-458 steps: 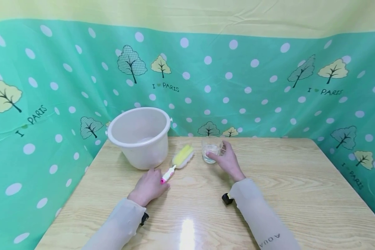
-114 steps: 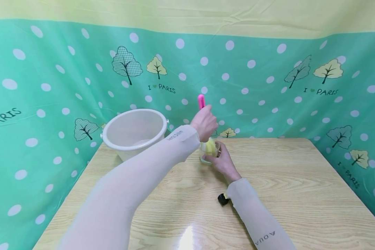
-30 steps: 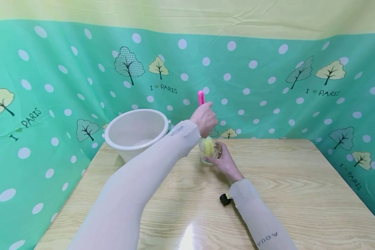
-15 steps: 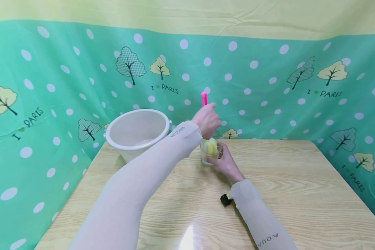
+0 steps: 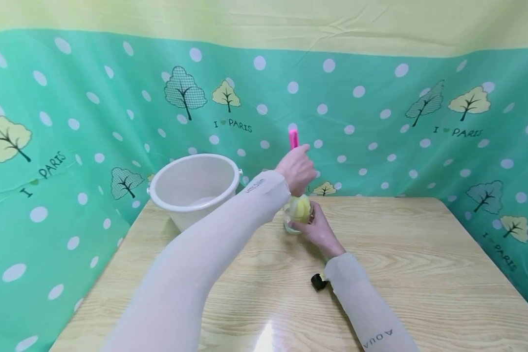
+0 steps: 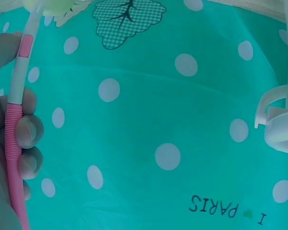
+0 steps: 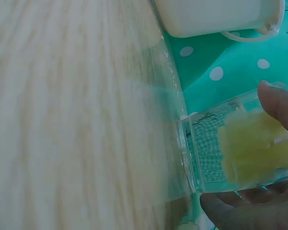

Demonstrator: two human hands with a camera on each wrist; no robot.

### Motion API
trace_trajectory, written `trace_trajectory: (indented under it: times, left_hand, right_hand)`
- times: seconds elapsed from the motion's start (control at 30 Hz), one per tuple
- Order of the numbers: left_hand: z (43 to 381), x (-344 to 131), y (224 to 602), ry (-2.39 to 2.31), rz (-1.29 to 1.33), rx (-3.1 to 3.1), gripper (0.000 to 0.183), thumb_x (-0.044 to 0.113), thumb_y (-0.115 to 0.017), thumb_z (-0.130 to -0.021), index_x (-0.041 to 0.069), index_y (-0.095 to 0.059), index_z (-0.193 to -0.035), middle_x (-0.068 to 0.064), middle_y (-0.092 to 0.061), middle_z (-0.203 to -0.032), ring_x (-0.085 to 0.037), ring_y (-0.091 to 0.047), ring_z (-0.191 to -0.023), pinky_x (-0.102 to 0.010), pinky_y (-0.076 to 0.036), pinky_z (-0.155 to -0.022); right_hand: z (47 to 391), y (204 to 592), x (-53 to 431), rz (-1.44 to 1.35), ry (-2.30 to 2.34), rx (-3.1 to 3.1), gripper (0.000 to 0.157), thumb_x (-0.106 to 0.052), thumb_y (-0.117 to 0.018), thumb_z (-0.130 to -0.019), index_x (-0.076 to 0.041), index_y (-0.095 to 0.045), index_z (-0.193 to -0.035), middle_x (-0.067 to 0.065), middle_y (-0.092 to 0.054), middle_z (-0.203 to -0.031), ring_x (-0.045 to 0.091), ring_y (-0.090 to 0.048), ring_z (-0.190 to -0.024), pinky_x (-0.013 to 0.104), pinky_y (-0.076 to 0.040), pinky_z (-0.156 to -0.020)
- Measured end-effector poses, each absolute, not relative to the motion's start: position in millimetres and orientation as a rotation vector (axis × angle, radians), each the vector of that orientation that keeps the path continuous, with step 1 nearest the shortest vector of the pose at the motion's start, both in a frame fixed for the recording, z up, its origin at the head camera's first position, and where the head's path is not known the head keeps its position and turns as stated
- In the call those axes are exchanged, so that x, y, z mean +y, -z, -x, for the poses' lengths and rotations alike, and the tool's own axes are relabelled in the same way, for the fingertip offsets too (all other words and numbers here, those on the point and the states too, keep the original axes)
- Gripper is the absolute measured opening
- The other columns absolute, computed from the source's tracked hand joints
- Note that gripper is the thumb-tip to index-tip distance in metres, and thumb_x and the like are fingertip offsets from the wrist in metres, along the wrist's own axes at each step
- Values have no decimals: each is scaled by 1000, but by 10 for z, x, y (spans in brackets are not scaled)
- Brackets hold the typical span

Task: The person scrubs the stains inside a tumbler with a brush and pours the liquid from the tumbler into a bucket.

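My left hand [image 5: 297, 170] grips the pink-and-white handle [image 6: 15, 110] of a sponge bottle brush, its thumb along the white part and its fingers curled round the pink part. The pink handle end [image 5: 294, 139] points up above the fist. Below, the brush's yellow-and-white sponge head [image 7: 257, 146] is inside a clear drinking glass [image 5: 292, 227]. My right hand [image 5: 319, 230] holds this glass upright at the table, thumb on one side and fingers on the other. Part of the sponge and the glass's far side are hidden by the hands.
A white bucket [image 5: 182, 208] with a folded handle stands at the table's back left, behind the left forearm. The wooden table [image 5: 400, 259] ends at a green dotted curtain [image 5: 361, 122]. A black wrist camera [image 5: 319, 282] sits under the right sleeve.
The brush lay beside the bucket at first; the left hand has since lifted it into the glass. Over the last second that hand and brush have shifted slightly right. The right hand keeps the glass.
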State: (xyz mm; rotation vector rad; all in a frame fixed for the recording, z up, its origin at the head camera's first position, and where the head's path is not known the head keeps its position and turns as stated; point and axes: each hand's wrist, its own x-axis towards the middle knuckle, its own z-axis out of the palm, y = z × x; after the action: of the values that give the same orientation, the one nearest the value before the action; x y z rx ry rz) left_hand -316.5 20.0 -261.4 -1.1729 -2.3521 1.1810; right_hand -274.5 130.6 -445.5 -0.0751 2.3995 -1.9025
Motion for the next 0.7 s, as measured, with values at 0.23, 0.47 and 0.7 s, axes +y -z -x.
trace_trajectory:
  times: [0.23, 0.47, 0.7]
  left_hand:
    - [3188, 263, 2590, -1199, 1166, -2335, 12, 28, -53, -81, 23, -63, -85, 7, -60, -74, -13, -53, -73, -38, -27, -100]
    - [3212, 284, 2598, -1197, 1160, -2338, 15, 25, -53, -82, 21, -65, -88, 5, -62, -78, -14, -54, -74, -37, -28, -97]
    - [3202, 318, 2631, -1226, 1131, -2297, 16, 22, -53, -82, 20, -66, -90, 3, -64, -81, -14, -54, -75, -38, -26, -98]
  right_hand:
    - [2755, 4437, 1304, 73, 1878, 2421, 92, -29, -80, -77, -20, -21, -147, 3, -38, -139, 27, -41, -126, 47, -35, -103]
    - [2764, 4444, 1303, 40, 1880, 2418, 92, -31, -80, -76, -21, -22, -146, 2, -37, -141, 26, -39, -129, 47, -33, -105]
    - [2737, 4401, 1300, 60, 1868, 2426, 89, -27, -78, -80, -18, -20, -147, 6, -34, -144, 29, -36, -133, 48, -31, -107]
